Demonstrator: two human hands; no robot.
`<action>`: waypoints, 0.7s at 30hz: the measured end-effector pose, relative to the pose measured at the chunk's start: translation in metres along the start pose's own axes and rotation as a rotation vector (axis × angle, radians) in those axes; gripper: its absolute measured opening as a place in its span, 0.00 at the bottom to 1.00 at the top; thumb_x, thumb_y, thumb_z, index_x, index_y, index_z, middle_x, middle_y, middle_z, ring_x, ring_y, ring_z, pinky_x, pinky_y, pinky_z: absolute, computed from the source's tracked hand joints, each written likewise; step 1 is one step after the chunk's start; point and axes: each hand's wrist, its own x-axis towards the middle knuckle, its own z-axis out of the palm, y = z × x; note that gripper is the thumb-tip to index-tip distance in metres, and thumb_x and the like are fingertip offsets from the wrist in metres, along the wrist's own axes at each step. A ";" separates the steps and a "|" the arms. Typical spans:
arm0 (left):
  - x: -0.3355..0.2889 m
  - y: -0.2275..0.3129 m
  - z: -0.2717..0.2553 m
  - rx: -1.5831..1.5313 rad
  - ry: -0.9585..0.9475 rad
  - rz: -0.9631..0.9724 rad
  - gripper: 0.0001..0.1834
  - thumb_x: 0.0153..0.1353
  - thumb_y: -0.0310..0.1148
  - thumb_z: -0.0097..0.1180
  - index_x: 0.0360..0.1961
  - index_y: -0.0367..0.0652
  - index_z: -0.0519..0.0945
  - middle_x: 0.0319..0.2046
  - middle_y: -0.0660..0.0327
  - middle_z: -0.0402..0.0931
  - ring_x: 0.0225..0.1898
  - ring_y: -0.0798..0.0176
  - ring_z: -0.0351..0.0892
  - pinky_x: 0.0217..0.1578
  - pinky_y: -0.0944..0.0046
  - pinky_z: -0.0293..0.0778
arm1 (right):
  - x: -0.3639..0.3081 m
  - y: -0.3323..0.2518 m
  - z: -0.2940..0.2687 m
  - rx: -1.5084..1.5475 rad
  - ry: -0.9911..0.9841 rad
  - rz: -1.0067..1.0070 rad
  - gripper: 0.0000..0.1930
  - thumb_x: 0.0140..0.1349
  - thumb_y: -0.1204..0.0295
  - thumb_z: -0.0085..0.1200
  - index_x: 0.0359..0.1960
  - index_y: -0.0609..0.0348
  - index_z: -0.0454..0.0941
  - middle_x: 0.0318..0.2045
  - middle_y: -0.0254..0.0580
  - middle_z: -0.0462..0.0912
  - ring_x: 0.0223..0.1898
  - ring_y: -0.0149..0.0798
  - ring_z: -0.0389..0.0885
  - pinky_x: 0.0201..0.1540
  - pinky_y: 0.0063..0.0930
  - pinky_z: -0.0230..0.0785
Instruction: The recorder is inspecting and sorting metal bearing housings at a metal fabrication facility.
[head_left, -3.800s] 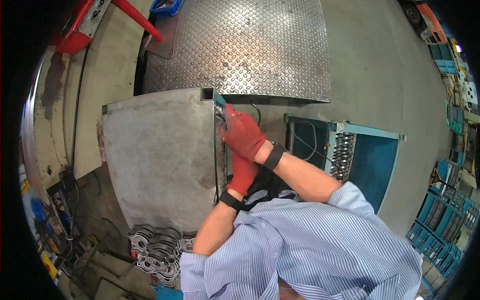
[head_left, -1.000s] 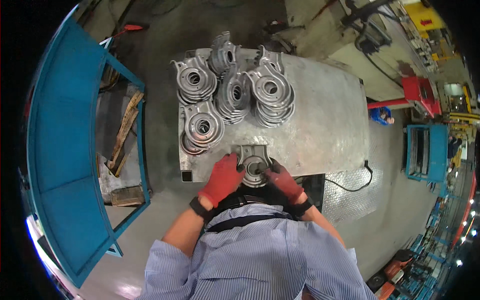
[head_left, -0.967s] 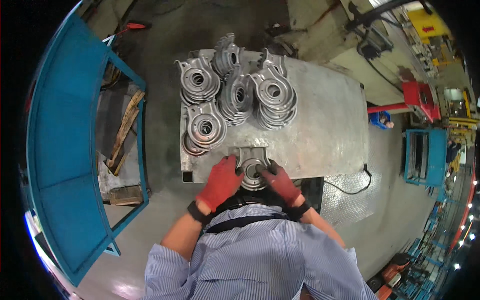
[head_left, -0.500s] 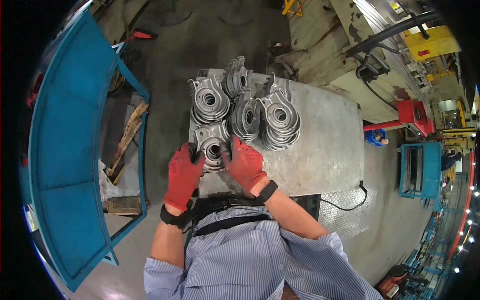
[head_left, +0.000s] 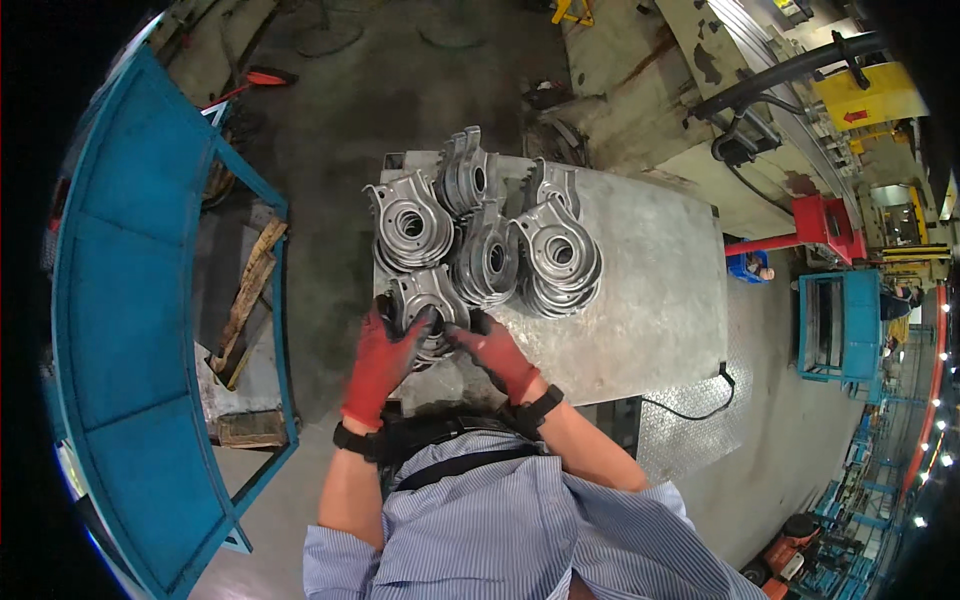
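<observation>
Both my hands wear red gloves with dark fingers and close round the near end of the nearest stack of stamped metal brackets (head_left: 424, 292). My left hand (head_left: 388, 352) grips the left side, its thumb lying over the lower part of the top bracket. On the opposite side my right hand (head_left: 496, 354) holds the edge with bent fingers, whose tips are partly hidden. Each bracket is silvery, with a round ring-shaped body and a narrower tab. Just beyond stand more bracket stacks: one at the left (head_left: 411, 226), one in the middle (head_left: 487, 258) and one at the right (head_left: 561, 250).
The stacks stand on the left part of a grey metal table (head_left: 650, 290). A blue metal frame (head_left: 130, 300) rises at the left, with wood pieces (head_left: 250, 290) beside it. Pale machinery and a red arm (head_left: 825, 232) are at the right. A black cable (head_left: 690, 412) hangs off the table.
My hands have slid slightly toward me along the nearest stack, and my left thumb has come over the top bracket's near end. The whole view has shifted slightly.
</observation>
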 end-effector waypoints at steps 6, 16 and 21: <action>0.007 0.034 -0.004 -0.356 0.095 -0.153 0.44 0.54 0.51 0.58 0.61 0.27 0.58 0.60 0.37 0.56 0.60 0.37 0.59 0.60 0.54 0.58 | 0.007 0.011 -0.022 0.701 -0.408 0.286 0.18 0.64 0.69 0.47 0.53 0.65 0.72 0.44 0.36 0.79 0.43 0.27 0.75 0.46 0.20 0.67; 0.002 0.015 -0.017 -0.804 -0.236 -0.332 0.23 0.60 0.32 0.54 0.54 0.33 0.69 0.52 0.50 0.70 0.52 0.58 0.71 0.51 0.62 0.68 | 0.001 -0.037 -0.005 0.340 -0.261 0.181 0.20 0.61 0.64 0.54 0.50 0.67 0.73 0.40 0.38 0.80 0.40 0.30 0.75 0.45 0.24 0.67; -0.021 0.006 -0.014 -0.895 -0.209 -0.078 0.20 0.60 0.29 0.54 0.53 0.35 0.71 0.46 0.57 0.75 0.46 0.66 0.74 0.48 0.66 0.69 | -0.004 -0.013 0.004 0.009 -0.254 0.191 0.27 0.55 0.57 0.59 0.49 0.66 0.72 0.40 0.48 0.80 0.41 0.40 0.78 0.45 0.32 0.69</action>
